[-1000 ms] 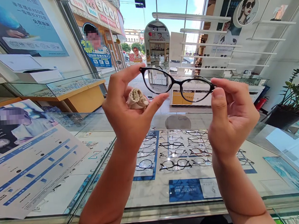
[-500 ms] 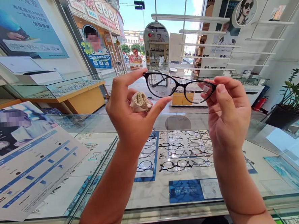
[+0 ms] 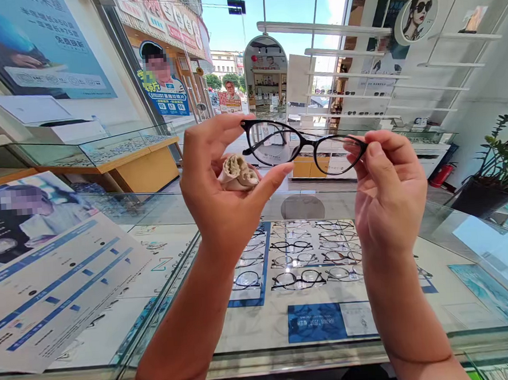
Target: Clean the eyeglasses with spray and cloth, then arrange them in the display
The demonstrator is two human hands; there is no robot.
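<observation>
A pair of black-framed eyeglasses (image 3: 308,143) is held up in front of me above the glass counter, its lens side tilted down to the right. Between finger and thumb, my right hand (image 3: 387,187) pinches the frame's right end. My left hand (image 3: 213,189) is curled around a rolled off-white cloth (image 3: 237,175). Its fingertips meet the frame's upper left corner, and its thumb extends below the left lens. Behind the left lens a dark temple arm shows, its tip near the left fingers.
Beneath my hands a glass display counter (image 3: 246,342) holds rows of eyeglasses (image 3: 298,279) and a blue-and-white card (image 3: 316,322). A printed sheet (image 3: 61,282) stands at the left. Farther off are a round stool (image 3: 302,207), an arched mirror (image 3: 266,74) and a potted plant (image 3: 494,181).
The temple arm behind the left lens has shifted left, so its tip now shows beside the frame. My left fingers have bent a little more, and the cloth has turned slightly.
</observation>
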